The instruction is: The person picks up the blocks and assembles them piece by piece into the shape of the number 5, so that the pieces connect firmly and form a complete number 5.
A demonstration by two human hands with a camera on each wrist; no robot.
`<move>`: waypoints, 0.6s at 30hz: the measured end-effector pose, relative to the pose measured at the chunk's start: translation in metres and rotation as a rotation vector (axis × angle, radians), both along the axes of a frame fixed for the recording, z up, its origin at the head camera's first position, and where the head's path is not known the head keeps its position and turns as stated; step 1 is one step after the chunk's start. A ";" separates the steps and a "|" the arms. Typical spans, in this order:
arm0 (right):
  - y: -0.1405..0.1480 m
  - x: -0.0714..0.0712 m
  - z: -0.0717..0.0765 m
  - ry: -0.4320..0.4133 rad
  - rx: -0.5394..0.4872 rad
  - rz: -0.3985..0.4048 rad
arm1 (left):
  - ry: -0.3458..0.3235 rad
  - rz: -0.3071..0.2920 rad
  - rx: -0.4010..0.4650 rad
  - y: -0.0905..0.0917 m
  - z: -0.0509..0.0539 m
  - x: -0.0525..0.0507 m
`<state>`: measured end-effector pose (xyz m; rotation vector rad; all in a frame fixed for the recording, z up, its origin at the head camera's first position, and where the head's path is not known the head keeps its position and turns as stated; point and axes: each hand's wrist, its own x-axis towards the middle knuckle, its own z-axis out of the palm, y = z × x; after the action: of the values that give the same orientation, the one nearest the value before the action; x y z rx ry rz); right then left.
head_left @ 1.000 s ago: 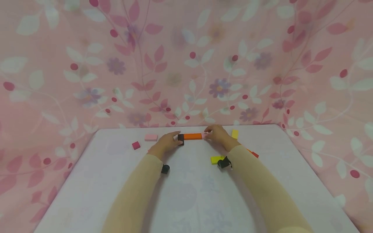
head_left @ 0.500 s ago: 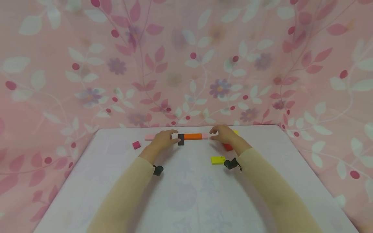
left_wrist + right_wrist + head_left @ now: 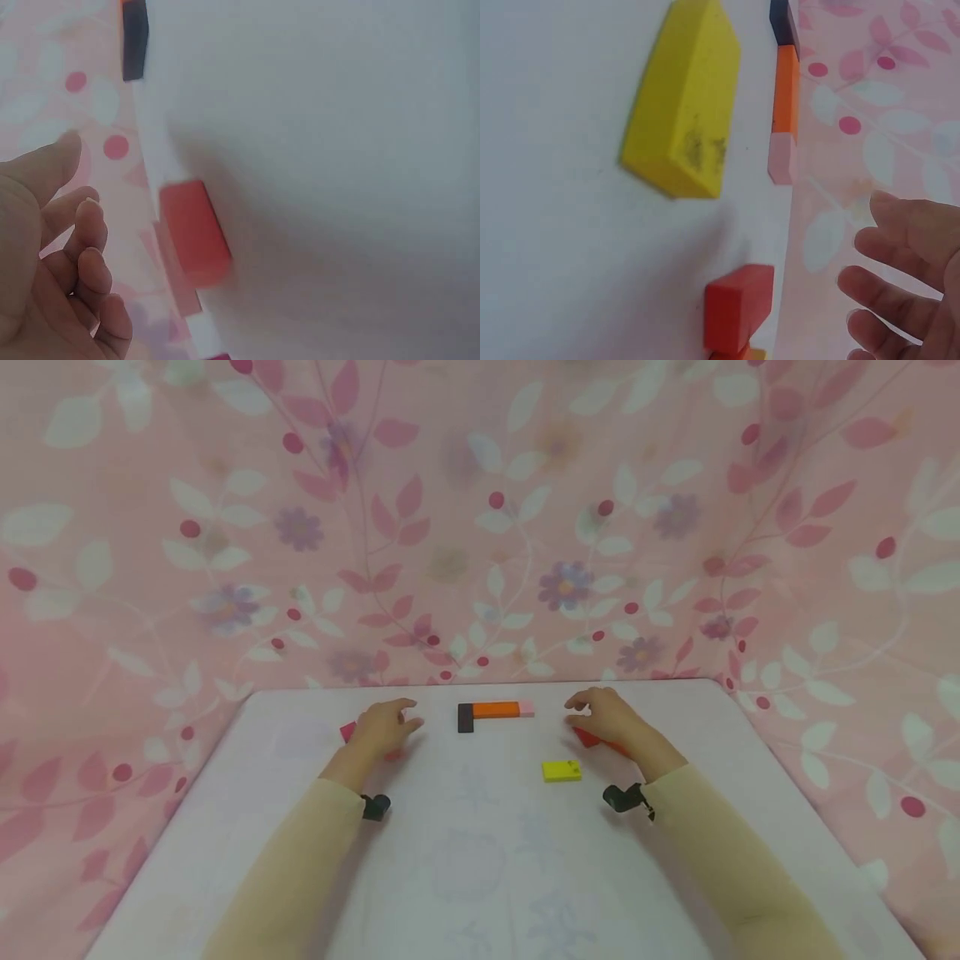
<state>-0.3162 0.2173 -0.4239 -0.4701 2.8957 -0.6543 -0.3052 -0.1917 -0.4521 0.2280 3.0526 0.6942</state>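
Near the back of the table, a dark block [image 3: 465, 718], an orange block [image 3: 496, 710] and a small pink block [image 3: 527, 709] lie end to end in a row; the dark one stands crosswise at the left end. My left hand [image 3: 382, 727] hovers left of this row, fingers loosely bent and holding nothing. Below it in the left wrist view lies a red block [image 3: 196, 232], with a pink block [image 3: 177, 274] beside it. My right hand [image 3: 603, 714] is off to the row's right, also holding nothing, above a red block [image 3: 741, 309].
A yellow block [image 3: 562, 771] with dark smudges lies in front of the row. A crimson block [image 3: 348, 732] is partly behind my left hand. The white table [image 3: 465, 860] ends at a pink floral curtain [image 3: 480, 527].
Both hands have drawn away from the row, the left one leftward, the right one rightward. My right hand no longer touches the small pink block. The row stays in place.
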 end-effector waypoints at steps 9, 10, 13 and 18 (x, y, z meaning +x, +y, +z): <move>0.032 0.017 -0.005 -0.016 -0.042 -0.032 | 0.006 0.070 0.011 -0.027 -0.006 0.001; 0.036 0.019 -0.005 -0.015 -0.041 -0.036 | 0.006 0.071 0.004 -0.029 -0.006 0.002; 0.044 0.023 -0.007 -0.012 -0.041 -0.047 | -0.014 0.079 0.001 -0.034 -0.009 0.002; 0.056 0.030 -0.011 -0.031 -0.036 -0.088 | -0.036 0.103 0.016 -0.038 -0.014 -0.003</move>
<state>-0.2863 0.2732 -0.4351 -0.3357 2.8933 -0.7209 -0.3079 -0.2295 -0.4662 0.0580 3.0430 0.7196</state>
